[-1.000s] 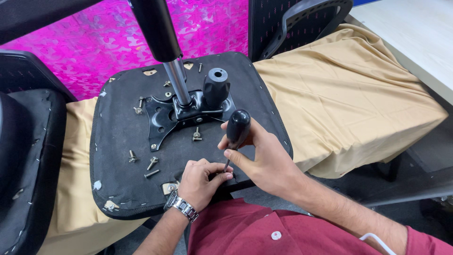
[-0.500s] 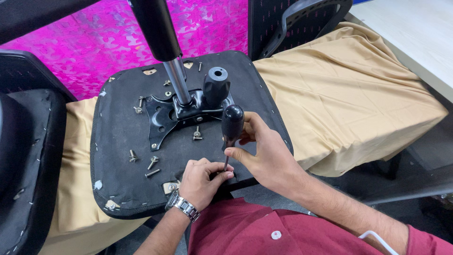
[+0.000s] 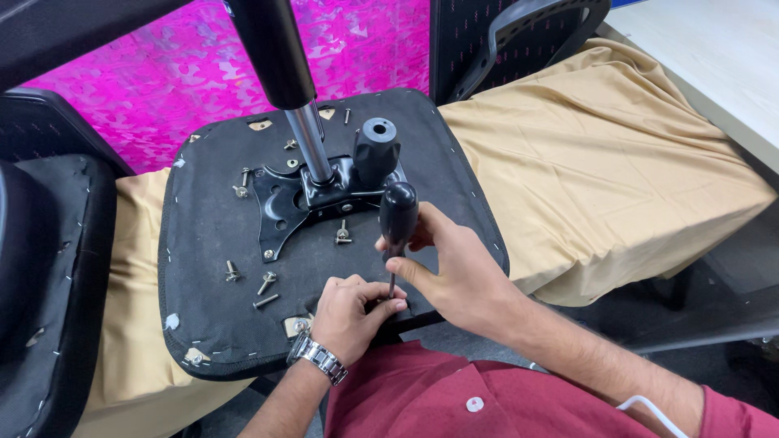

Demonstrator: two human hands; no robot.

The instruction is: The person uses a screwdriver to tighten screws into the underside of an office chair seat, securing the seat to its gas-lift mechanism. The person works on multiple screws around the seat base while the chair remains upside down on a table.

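The right hand (image 3: 466,272) is gripping the black-handled screwdriver (image 3: 397,223) upright, fingers wrapped around the handle, so the tip is bearing straight down near the front edge of the upturned chair seat base (image 3: 211,300). The left hand (image 3: 349,312) is pinching the shaft low, steadying the tip. Loose screws (image 3: 264,284) are lying nearby.

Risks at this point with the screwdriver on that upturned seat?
1. The left hand pinches right at the tip of the screwdriver that the right hand grips; a slip could jab the fingers.
2. Loose screws lie scattered on the seat underside; a nudge could roll them off the edge.
3. The seat rests on a cloth-covered surface with its near edge overhanging, so downward force may tip or shift it.
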